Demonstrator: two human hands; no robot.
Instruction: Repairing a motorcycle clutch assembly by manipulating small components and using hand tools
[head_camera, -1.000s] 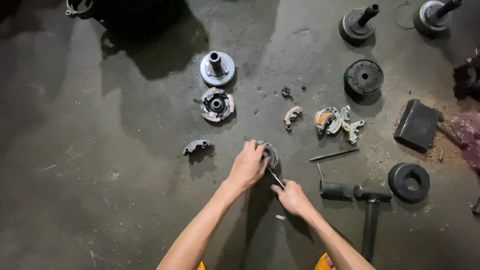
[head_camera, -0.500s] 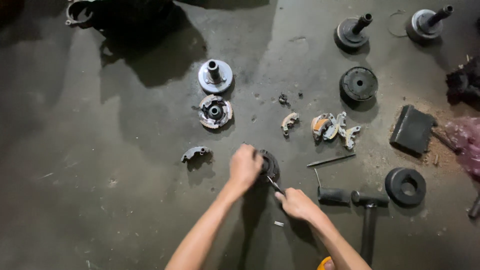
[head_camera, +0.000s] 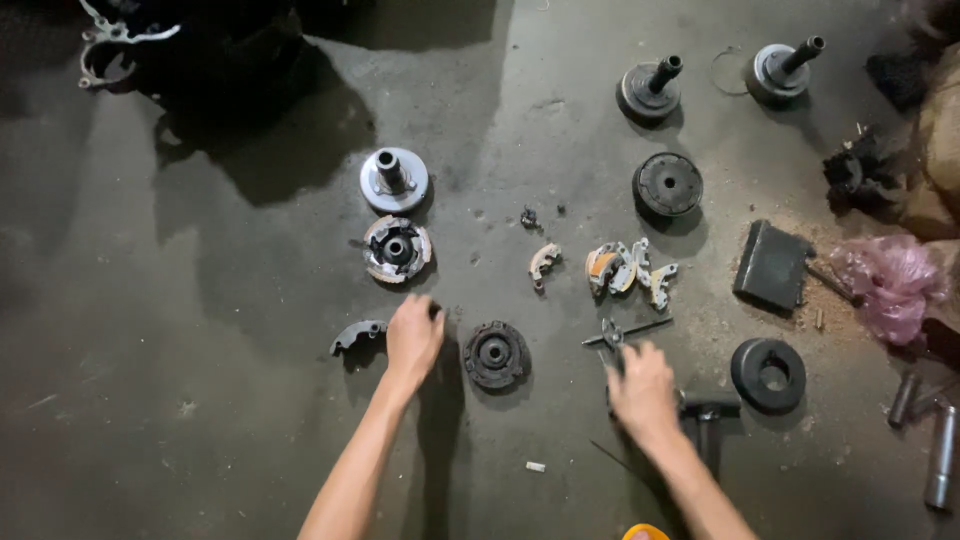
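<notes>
Where both hands earlier met, round clutch part (head_camera: 495, 354) lies free; left hand (head_camera: 413, 338) fingers curled empty; right hand (head_camera: 640, 385) touching pliers (head_camera: 612, 335).

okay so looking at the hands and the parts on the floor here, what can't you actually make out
Head view only:
- Left hand: the back of the hand hides whether its fingers grip anything.
- Right hand: covers the tool handles, grip unclear.
- Hammer: partly behind the right forearm.
- Top-left machine: lost in shadow.

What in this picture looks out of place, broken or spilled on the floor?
Nothing looks broken. The parts lie spread over the stained concrete floor. Brownish grit is scattered around the dark block, and a crumpled pink plastic bag lies beside it. The left hand rests between a curved shoe piece and a round dark disc.
</notes>
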